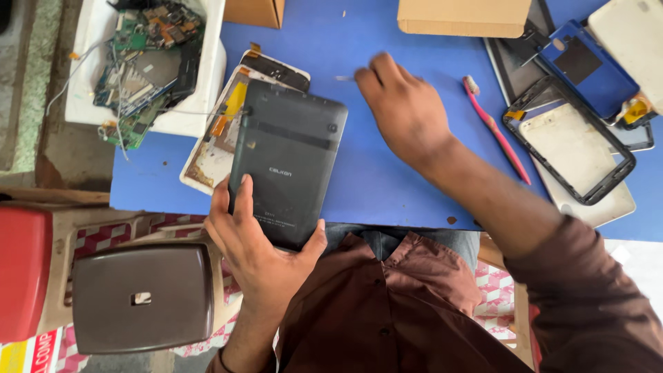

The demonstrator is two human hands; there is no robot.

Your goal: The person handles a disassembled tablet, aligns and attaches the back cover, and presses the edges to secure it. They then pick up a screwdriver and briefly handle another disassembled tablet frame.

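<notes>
The dark grey rectangular plastic tablet [286, 162] lies back-side up at the near edge of the blue tabletop [387, 179], its lower end hanging off toward your lap. Your left hand [255, 245] cups that overhanging end, thumb on one side and fingers curled up the other, closed around it so it stays put and level, it seems. Under the tablet sits a white-framed, stripped display panel with yellow tape [217, 135], which props its far end.

Your right hand [404, 110] is stretched out over the table, fingers loosely bent, the tips at a small thin metal piece [344, 78]; I cannot tell whether you have it pinched.

Just beside that hand lies a pink toothbrush [494, 128]. A white tub of green circuit boards [148, 62] stands to the left, and empty black and blue device casings [573, 135] to the right.
</notes>
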